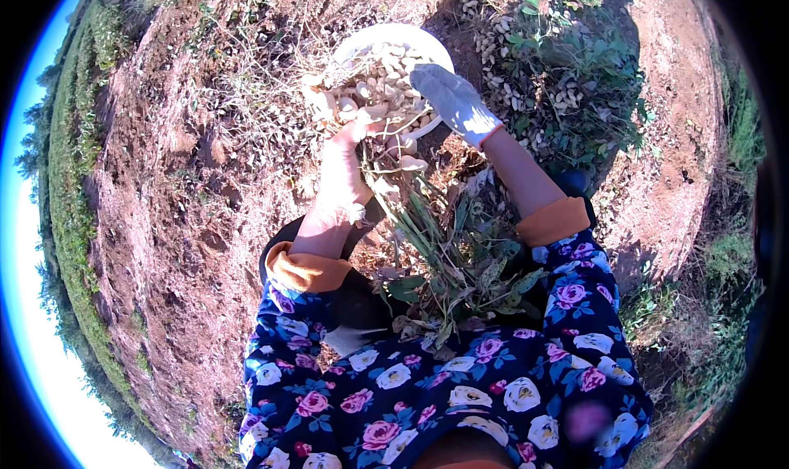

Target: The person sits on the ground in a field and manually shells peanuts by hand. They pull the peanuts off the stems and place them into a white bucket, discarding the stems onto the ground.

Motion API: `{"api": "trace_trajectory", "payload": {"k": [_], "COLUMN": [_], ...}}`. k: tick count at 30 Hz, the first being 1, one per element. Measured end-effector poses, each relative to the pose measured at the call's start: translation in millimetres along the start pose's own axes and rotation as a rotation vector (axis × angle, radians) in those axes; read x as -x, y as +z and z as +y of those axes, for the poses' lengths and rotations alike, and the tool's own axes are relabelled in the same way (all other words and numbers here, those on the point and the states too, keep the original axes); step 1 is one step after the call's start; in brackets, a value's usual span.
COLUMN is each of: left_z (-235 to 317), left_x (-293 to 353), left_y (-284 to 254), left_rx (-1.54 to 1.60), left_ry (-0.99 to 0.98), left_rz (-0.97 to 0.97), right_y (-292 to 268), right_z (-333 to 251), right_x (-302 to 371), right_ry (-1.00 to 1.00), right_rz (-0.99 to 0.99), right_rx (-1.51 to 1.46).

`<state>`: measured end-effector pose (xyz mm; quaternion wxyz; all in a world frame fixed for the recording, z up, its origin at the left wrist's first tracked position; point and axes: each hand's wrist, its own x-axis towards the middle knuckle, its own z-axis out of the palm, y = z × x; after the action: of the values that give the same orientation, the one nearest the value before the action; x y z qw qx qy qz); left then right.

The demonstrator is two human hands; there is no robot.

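Note:
My bare left hand [349, 152] is closed round the root end of a bunch of peanut plants [423, 231]. Pale pods hang from the roots just past its fingers, and the green stems trail back toward my lap. Beyond lies a round white basin [440, 48] with many peanuts [394, 58] in it, its near left side hidden by the roots and pods. Over the basin's right part is my right hand [456, 107] in a white glove, its fingers stretched out to the left above the peanuts. The undersides of those fingers are hidden.
A heap of pulled peanut plants [567, 83], leafy with pods showing, lies right of the basin. Dry stalks and roots [255, 91] litter the reddish soil [173, 189] to the left. Green rows [78, 173] line the far left, and grass [731, 263] the right edge.

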<state>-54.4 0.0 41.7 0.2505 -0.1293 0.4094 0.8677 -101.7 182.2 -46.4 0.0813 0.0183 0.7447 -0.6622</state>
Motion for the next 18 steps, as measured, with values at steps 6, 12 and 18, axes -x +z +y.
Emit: {"api": "trace_trajectory", "payload": {"k": [6, 12, 18], "left_z": [7, 6, -1], "left_x": [-2, -4, -1], "left_y": [2, 5, 25], "left_rx": [0.027, -0.033, -0.108], "left_ry": [-0.104, -0.006, 0.075], "left_rz": [-0.019, 0.107, 0.195], "right_y": [6, 3, 6], "right_z": [-39, -39, -26], "right_x": [36, 42, 46], "right_ry": [0.132, 0.231, -0.341], "right_rz": [-0.417, -0.378, -0.275], "right_rx": [-0.757, -0.446, -0.157]}}
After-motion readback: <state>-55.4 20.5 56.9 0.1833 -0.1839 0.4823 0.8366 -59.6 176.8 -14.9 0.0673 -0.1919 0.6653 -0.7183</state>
